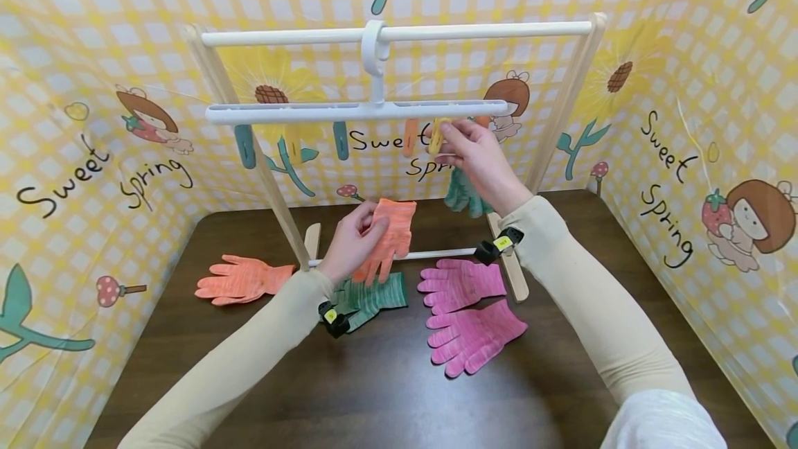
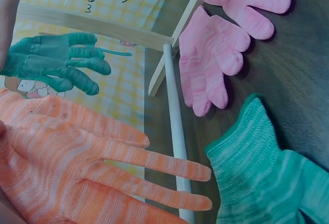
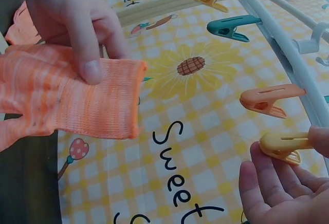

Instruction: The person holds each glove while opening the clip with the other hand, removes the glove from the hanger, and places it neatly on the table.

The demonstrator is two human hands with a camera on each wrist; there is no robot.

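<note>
My left hand (image 1: pixel 354 240) grips an orange glove (image 1: pixel 396 229) near its cuff, thumb on the near side; its fingers dangle downward. Up at the white clip hanger (image 1: pixel 299 113), my right hand (image 1: pixel 483 163) pinches a yellow clothespin (image 3: pixel 281 143) between thumb and fingers. Beside that clip hangs an orange clothespin (image 3: pixel 270 98) with nothing in it. A green glove (image 2: pixel 56 62) hangs behind the right hand, its upper end hidden in the head view. The held glove's cuff is lower than the yellow clip and apart from it.
The hanger hooks over a white rod (image 1: pixel 474 32) on a wooden stand (image 1: pixel 570 99). More clothespins (image 1: pixel 340 141) hang to the left. On the dark table (image 1: pixel 374 393) lie pink gloves (image 1: pixel 474 338), a green glove (image 1: pixel 383 294) and another orange glove (image 1: pixel 243 280). Patterned cloth surrounds the table.
</note>
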